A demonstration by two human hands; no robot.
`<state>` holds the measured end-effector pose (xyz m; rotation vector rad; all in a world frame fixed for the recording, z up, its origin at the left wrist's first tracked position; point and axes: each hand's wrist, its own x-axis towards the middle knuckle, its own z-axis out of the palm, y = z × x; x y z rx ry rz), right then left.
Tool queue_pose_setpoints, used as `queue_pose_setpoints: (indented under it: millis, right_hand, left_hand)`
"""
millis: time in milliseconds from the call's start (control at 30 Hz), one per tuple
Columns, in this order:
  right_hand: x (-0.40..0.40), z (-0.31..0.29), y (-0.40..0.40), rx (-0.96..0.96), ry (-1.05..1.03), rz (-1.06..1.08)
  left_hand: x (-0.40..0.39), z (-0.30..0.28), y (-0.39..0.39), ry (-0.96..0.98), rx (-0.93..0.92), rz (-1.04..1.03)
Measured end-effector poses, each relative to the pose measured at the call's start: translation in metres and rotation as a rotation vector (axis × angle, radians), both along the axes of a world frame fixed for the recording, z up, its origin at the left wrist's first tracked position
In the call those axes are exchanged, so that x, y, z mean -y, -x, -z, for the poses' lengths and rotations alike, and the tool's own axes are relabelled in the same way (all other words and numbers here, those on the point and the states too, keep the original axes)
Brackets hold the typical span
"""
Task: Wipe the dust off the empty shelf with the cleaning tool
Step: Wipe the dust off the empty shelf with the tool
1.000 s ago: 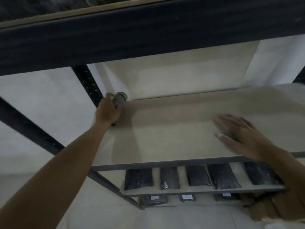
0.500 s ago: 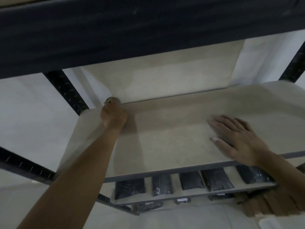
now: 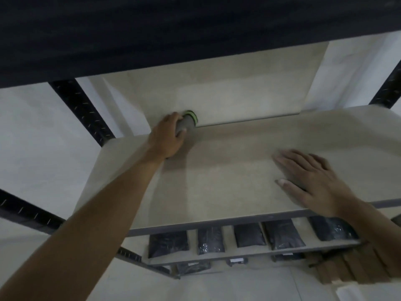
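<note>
The empty shelf is a pale wooden board in a black metal rack, seen from above. My left hand is closed around the cleaning tool, a grey handle with a green ring at its far end, pressed down at the shelf's back left, close to the back edge. The tool's working end is hidden under my hand. My right hand lies flat on the board near the front right, fingers spread and pointing left, holding nothing.
A black beam of the shelf above spans the top of the view. Black perforated uprights stand at the left and at the far right. Several dark packets lie on the lower shelf. Cardboard pieces sit at the bottom right.
My left hand with the tool has slid right along the shelf's back edge, and the green-ringed end shows again. My right hand stays flat in the same spot.
</note>
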<state>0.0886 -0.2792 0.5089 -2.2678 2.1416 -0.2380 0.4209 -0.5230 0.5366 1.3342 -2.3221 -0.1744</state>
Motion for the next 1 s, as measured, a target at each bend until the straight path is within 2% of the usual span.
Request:
queue_pose_setpoints:
  millis: [67, 133, 233, 333, 400, 500, 567, 733, 800, 900, 1000]
  right_hand:
    - [0.000, 0.000, 0.001, 0.005, 0.007, -0.009]
    - [0.000, 0.001, 0.003, 0.010, 0.015, -0.009]
    - [0.000, 0.000, 0.002, 0.003, 0.029, -0.017]
    - [0.001, 0.000, 0.002, -0.002, 0.022, -0.016]
    - [0.002, 0.000, 0.001, -0.002, 0.025, -0.017]
    - [0.003, -0.001, 0.002, 0.016, 0.016, -0.022]
    - [0.002, 0.000, 0.002, 0.016, 0.017, -0.022]
    - [0.002, 0.003, 0.004, 0.002, 0.038, -0.022]
    - [0.003, 0.003, 0.004, 0.005, 0.041, -0.029]
    - [0.004, 0.004, 0.005, 0.001, 0.047, -0.035]
    - [0.003, 0.005, 0.005, 0.000, 0.055, -0.030]
  left_hand:
    - [0.010, 0.007, 0.003, -0.004, 0.066, -0.040]
    - [0.008, 0.018, 0.011, 0.015, 0.053, 0.002]
    - [-0.010, 0.025, 0.014, 0.037, -0.004, 0.220]
    - [-0.011, 0.010, 0.018, -0.071, 0.005, 0.411]
    - [0.004, 0.001, 0.022, -0.097, 0.014, 0.390]
    - [0.018, 0.003, 0.030, -0.070, 0.018, 0.248]
    - [0.006, 0.015, 0.034, -0.014, 0.017, 0.256]
    - [-0.031, 0.009, 0.040, -0.149, 0.017, 0.547]
    - [-0.015, 0.000, 0.044, -0.103, 0.006, 0.516]
    - [0.014, -0.003, 0.046, -0.043, -0.022, 0.315]
    - [0.010, 0.012, 0.048, -0.069, 0.017, 0.279]
